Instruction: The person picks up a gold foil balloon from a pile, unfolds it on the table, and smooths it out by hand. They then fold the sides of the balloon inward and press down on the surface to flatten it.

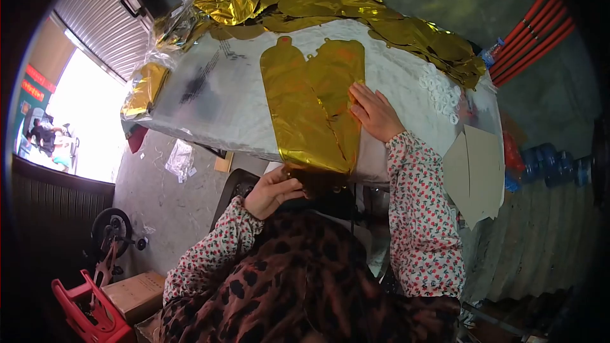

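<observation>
A flat gold foil piece (305, 108) lies across the covered table (222, 108), its lower end hanging over the near edge. At that hanging end is my left hand (274, 194), its fingers pinched together on the foil. My right hand (376, 112) rests on the foil's right edge, fingers stretched out and palm down. Many more gold foil pieces (330, 6) are heaped along the table's far edge. To the right of my right hand lies a cluster of small white rings (440, 91).
Grey-brown card sheets (475, 168) lie at the table's right end. Clear plastic with gold foil (146, 89) is at the left end. On the floor at lower left are a red stool (92, 311) and a cardboard box (133, 295). Large blue bottles (546, 162) stand at right.
</observation>
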### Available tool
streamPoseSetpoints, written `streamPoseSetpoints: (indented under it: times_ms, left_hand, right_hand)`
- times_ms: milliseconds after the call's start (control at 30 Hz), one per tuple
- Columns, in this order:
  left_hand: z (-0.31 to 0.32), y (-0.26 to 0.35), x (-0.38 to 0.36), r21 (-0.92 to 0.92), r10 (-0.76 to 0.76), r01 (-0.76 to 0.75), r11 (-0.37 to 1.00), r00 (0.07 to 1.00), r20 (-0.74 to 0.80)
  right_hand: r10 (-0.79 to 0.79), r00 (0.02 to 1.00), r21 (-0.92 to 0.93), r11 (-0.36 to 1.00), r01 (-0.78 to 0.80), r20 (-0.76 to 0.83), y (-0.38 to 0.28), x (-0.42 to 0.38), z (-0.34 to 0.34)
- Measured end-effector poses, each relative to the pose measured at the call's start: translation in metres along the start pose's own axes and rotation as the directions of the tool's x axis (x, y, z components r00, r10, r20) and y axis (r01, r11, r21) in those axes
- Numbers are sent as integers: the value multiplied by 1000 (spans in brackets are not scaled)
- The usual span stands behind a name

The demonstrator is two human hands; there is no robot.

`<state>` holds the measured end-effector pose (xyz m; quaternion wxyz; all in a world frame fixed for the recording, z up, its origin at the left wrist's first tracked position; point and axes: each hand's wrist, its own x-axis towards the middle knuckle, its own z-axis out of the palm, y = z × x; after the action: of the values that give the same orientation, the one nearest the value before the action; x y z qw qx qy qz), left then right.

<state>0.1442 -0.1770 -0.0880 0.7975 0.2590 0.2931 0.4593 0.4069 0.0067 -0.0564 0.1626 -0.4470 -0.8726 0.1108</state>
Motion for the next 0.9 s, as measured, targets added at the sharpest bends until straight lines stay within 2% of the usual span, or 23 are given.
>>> streamPoseSetpoints:
  times_ms: [67,100,233,300,433,500,667,733,800,900]
  left_hand:
    - [2,0,3,134,-72,89,987,990,-122]
    - [6,-6,7,73,-17,27,997,990,-138]
    - [26,-4,10,51,-36,52,997,962,-270]
    - [24,-10,13,54,-13,30,998,958,-287]
    - [37,-10,17,8,52,-53,999,941,-334]
    - [41,-10,19,0,67,-72,997,931,-358]
    - [35,-9,14,-73,-45,21,997,937,-346]
    - [46,-7,17,60,70,-52,997,935,-349]
    - [44,-5,19,54,50,-35,998,942,-331]
    - [38,-4,16,152,9,45,987,941,-338]
  right_hand:
    - [2,1000,40,999,-2,-8,1,0,0]
    - [10,1000,84,996,-8,-18,2,1,1]
    - [-45,993,169,984,63,-110,6,4,3]
    - [-50,984,89,994,66,-172,0,3,-2]
    - [-71,978,-8,997,70,-196,-6,0,-5]
    - [-59,993,-42,998,55,-104,-6,0,-4]
    - [-29,992,1,1000,30,-125,-5,0,-3]
    - [-28,992,2,1000,28,-123,-4,0,-3]
    - [-41,990,1,999,42,-133,-4,1,-3]
    - [-53,991,-4,999,53,-120,-4,0,-4]
